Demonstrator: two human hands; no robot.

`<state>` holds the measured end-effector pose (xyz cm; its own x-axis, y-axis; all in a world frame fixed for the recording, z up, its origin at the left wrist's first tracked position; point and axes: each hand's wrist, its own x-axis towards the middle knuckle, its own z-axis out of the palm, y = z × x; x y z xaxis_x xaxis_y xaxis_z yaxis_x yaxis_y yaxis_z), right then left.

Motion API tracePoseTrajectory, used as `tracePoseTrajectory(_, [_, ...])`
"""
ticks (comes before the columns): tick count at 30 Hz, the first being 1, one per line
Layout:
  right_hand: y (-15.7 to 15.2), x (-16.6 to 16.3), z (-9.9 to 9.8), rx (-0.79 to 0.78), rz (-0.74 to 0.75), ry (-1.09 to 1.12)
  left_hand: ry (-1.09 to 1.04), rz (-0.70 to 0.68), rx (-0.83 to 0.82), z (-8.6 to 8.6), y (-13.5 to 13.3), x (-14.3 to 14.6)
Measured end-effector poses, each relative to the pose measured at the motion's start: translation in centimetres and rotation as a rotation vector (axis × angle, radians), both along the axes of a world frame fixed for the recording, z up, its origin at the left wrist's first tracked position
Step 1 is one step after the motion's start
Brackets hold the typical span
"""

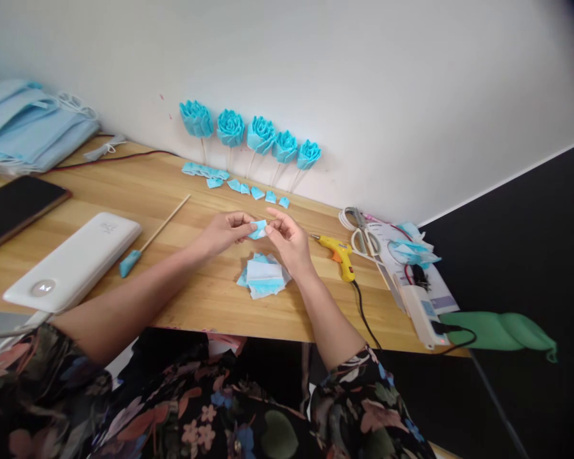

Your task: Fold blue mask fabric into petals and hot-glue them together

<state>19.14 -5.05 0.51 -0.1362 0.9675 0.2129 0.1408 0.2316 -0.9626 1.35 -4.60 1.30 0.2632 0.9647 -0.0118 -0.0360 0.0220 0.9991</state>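
Between both hands, above the middle of the table, is a small folded piece of blue and white mask fabric (pixel 257 229). My left hand (pixel 227 231) pinches its left side between thumb and fingers. On the right side, my right hand (pixel 289 241) grips it with the thumb and a finger, other fingers stretched out. Just below the hands lies a loose stack of cut blue and white fabric pieces (pixel 265 275). Behind the hands runs a row of small folded blue petals (pixel 257 192), with a pleated blue strip (pixel 205 171) at its left end.
Several blue fabric flowers (pixel 230 129) on sticks lean against the wall. A stick with a blue tip (pixel 155 233), a white power bank (pixel 76 258), a phone (pixel 16 210) and masks (pixel 33 124) lie left. Rightward are a yellow glue gun (pixel 337 254), scissors (pixel 363 236) and a power strip (pixel 421 313).
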Motion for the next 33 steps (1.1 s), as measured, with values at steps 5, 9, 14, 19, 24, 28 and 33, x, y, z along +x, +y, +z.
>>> tracePoseTrajectory(5, [0.04,0.01,-0.04,0.01,-0.029,-0.011,0.019,0.017,0.018,0.07,-0.12,0.05])
tracePoseTrajectory(9, [-0.02,-0.09,0.1,0.009,-0.052,-0.004,0.028,0.004,0.031,0.22,-0.23,0.03])
tracePoseTrajectory(14, [0.01,-0.13,0.06,0.008,-0.054,0.016,0.038,-0.042,-0.007,-0.15,0.15,0.06])
tracePoseTrajectory(19, [0.08,-0.15,-0.18,0.001,-0.053,0.033,0.034,-0.075,0.012,-0.43,0.28,0.14])
tracePoseTrajectory(24, [0.13,-0.2,-0.28,0.001,-0.056,0.025,0.062,-0.09,0.03,-0.49,0.11,0.18])
tracePoseTrajectory(28, [0.1,-0.31,-0.26,0.003,-0.052,0.02,0.078,-0.093,0.022,-0.24,-0.05,0.2])
tracePoseTrajectory(33, [0.03,-0.26,-0.38,0.01,-0.033,0.029,0.052,-0.097,0.013,-0.23,0.06,0.17])
